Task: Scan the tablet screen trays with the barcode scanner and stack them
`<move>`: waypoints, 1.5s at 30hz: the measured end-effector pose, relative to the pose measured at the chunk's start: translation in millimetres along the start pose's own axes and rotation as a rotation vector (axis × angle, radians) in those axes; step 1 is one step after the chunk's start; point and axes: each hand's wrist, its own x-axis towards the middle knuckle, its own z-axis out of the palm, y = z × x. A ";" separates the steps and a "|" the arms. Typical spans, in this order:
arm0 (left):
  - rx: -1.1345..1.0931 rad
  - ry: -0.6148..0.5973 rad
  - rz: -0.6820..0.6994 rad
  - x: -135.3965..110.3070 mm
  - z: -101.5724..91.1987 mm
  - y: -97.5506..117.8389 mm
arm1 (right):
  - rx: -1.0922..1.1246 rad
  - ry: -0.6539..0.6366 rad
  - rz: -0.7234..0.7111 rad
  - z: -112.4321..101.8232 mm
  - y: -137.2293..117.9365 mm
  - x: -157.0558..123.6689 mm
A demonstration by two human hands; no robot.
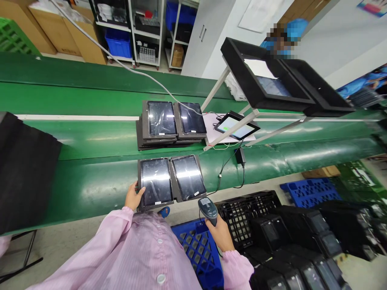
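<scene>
My left hand (134,196) grips the lower left edge of a black foam tray, its thumb reaching onto the tablet (156,182) that lies in it. Beside this one, to the right, a second tablet (189,177) rests slightly turned in the same sort of tray. Both have dark, glossy screens and a small white label at the lower edge. In my right hand (220,233) is a dark handheld barcode scanner (208,209), held just off the bench edge, near the second tablet's lower right corner. My fingers wrap round its handle.
Behind lie two stacks of trays topped with tablets (161,119). To their right, a lit tablet (236,125) sits under a black frame (269,80) on metal legs. A power adapter (240,156) trails cables. Black foam (24,173) stands left; pallets (196,249) lie below. A person (284,38) is beyond.
</scene>
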 end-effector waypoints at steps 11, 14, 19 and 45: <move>-0.070 -0.002 -0.030 -1.6 -0.6 -5.5 | 0.257 -0.173 -0.062 62.8 -65.3 -58.5; -0.083 -0.026 -0.046 1.1 -3.6 -6.6 | 0.288 -0.241 -0.065 91.5 -90.7 -72.3; -0.090 -0.131 -0.059 7.6 -10.4 -3.6 | 0.302 -0.224 0.020 117.9 -107.1 -76.9; -0.210 -0.137 -0.243 9.1 -10.3 41.5 | 0.410 -0.011 0.122 130.8 -121.1 -86.3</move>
